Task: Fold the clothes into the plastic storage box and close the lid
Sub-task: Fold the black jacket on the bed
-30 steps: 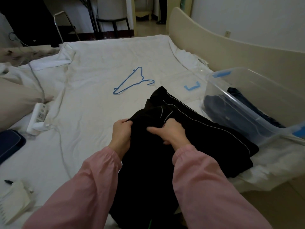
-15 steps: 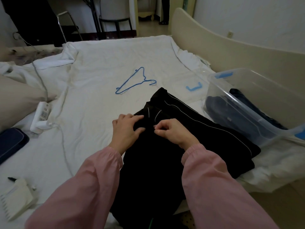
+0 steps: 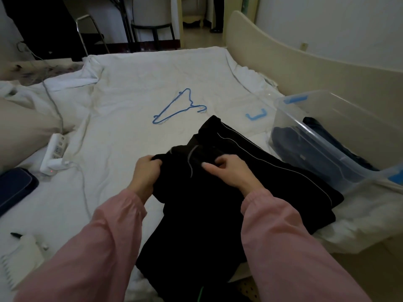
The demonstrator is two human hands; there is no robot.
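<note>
A black garment (image 3: pixel 218 199) with thin white piping lies on the white bed in front of me, its near end hanging over the bed's edge. My left hand (image 3: pixel 145 174) grips the garment's left edge, fingers curled into the cloth. My right hand (image 3: pixel 231 172) holds a fold near the garment's top, thumb stretched out to the left over it. A clear plastic storage box (image 3: pixel 340 136) with blue clips stands open at the right, with dark blue folded clothes (image 3: pixel 292 138) inside. Its clear lid (image 3: pixel 257 105) with a blue clip lies on the bed behind the garment.
A blue wire hanger (image 3: pixel 176 109) lies on the sheet beyond the garment. A white power strip (image 3: pixel 54 152) with a cable sits at the left, a dark blue case (image 3: pixel 13 188) beside it. A cream headboard (image 3: pixel 305 68) runs along the right.
My left hand went from lying flat on the cloth to gripping its left edge. My right hand shifted a little and its thumb now points left.
</note>
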